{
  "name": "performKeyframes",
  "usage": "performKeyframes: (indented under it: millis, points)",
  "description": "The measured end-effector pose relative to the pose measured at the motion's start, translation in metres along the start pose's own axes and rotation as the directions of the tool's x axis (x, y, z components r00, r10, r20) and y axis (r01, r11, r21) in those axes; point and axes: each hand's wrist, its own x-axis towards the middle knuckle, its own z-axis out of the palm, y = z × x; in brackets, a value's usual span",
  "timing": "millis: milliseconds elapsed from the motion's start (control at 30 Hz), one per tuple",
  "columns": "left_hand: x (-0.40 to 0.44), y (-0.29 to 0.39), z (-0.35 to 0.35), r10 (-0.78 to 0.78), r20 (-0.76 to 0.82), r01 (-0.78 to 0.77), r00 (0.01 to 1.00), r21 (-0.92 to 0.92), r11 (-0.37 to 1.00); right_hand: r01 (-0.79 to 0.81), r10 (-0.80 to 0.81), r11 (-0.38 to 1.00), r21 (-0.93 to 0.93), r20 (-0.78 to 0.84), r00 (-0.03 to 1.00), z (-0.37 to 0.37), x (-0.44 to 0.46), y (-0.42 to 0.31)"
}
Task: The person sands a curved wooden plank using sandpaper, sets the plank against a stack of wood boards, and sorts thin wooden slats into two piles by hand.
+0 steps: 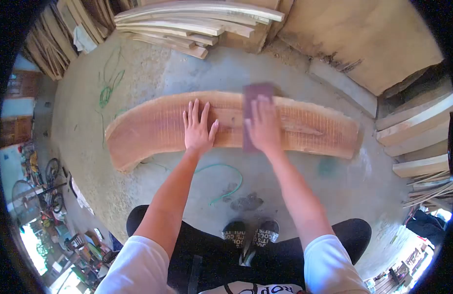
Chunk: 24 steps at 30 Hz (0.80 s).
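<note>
A long plank with pale edges and a reddish-brown middle lies across the floor in front of me. My left hand rests flat on its upper face, left of the middle, fingers spread and holding nothing. Just right of the middle, my right hand presses on a dark maroon sheet of sandpaper. The sheet lies across the plank's width, and its top reaches past the far edge. Motion blurs that hand and the sheet, and the palm hides part of the sheet.
Several boards are stacked beyond the plank, and more boards lie at the right. A large wooden panel leans at the back right. Green cord lies on the concrete floor. My shoes are close below the plank.
</note>
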Motion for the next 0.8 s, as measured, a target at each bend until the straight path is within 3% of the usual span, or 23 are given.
performKeyframes:
  millis: [133,200,300,400,533,667,800]
  points:
    - [0.0,0.002,-0.004,0.006,-0.001,-0.006,1.0,0.003,1.0,-0.274,0.266,0.959,-0.073,-0.102,0.959,0.005,0.011,-0.002]
    - [0.002,0.006,-0.006,0.001,0.0,-0.001,1.0,-0.012,1.0,-0.279,0.271,0.958,-0.073,-0.106,0.957,0.014,0.016,-0.039]
    - [0.001,0.003,-0.007,0.006,-0.003,-0.006,1.0,0.006,1.0,-0.049,0.049,0.996,0.08,0.001,0.999,0.02,0.005,-0.074]
    - [0.003,0.006,-0.011,0.009,0.012,-0.009,1.0,-0.008,1.0,0.135,-0.143,0.98,0.149,0.042,0.989,0.006,0.003,-0.049]
    - [-0.001,0.004,-0.009,-0.028,0.046,0.03,0.999,-0.033,0.999,-0.008,0.01,0.999,0.042,-0.046,0.999,-0.007,0.008,-0.013]
    - [-0.002,0.004,-0.01,-0.032,0.034,0.033,0.999,-0.046,0.998,-0.15,0.149,0.989,-0.007,-0.039,0.988,0.002,0.01,-0.042]
    - [-0.001,0.008,-0.012,-0.039,0.04,0.04,0.998,-0.044,0.998,0.095,-0.096,0.995,0.014,0.055,0.994,-0.001,-0.003,-0.041]
